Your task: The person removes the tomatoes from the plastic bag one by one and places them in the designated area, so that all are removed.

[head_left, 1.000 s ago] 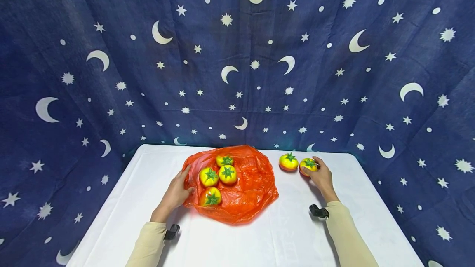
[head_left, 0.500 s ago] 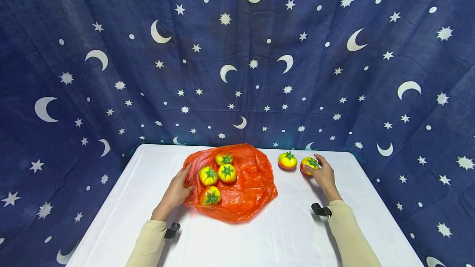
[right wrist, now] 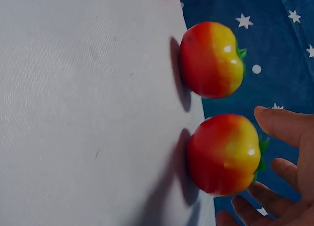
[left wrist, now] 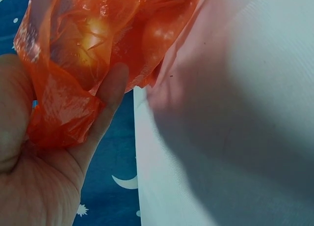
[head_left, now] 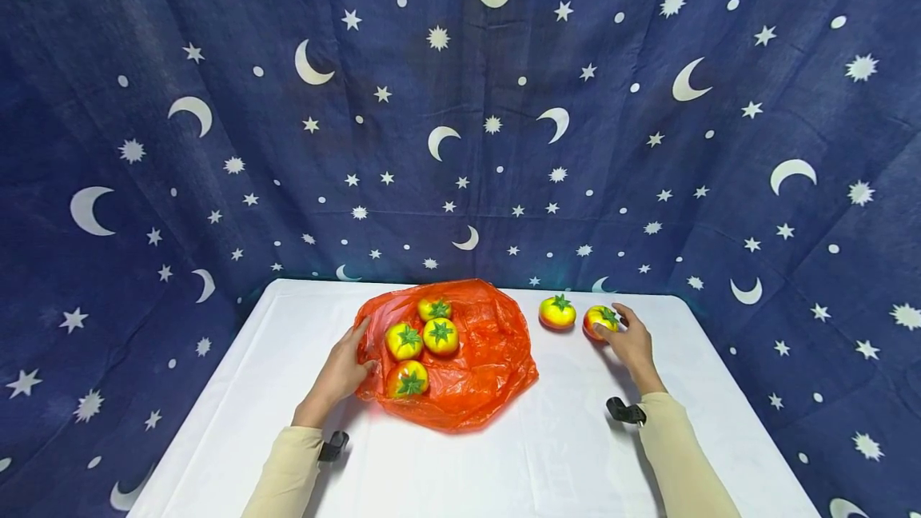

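A crinkled red plastic bag (head_left: 496, 342) lies spread on the table, with several red-and-yellow tomatoes (head_left: 441, 337) with green leafy tops in its mouth. My left hand (head_left: 344, 364) holds the bag's left edge; in the left wrist view, the thin plastic bunches between thumb and fingers. To the right of the bag stand two more tomatoes side by side, a left one (head_left: 557, 312) and a right one (head_left: 600, 323). My right hand (head_left: 631, 344) is at the right tomato with fingers spread loosely around its top. In the right wrist view, thumb and fingers show beside its green leaves.
A white cloth covers the table (head_left: 460, 478). Behind it hangs a dark blue curtain (head_left: 403, 230) with moons and stars. Black camera mounts sit on the left wrist (head_left: 334, 448) and the right wrist (head_left: 624, 412).
The right hand has drawn slightly right and its fingers have loosened from the right tomato, which sits a touch further right. The left hand and bag hold their place.
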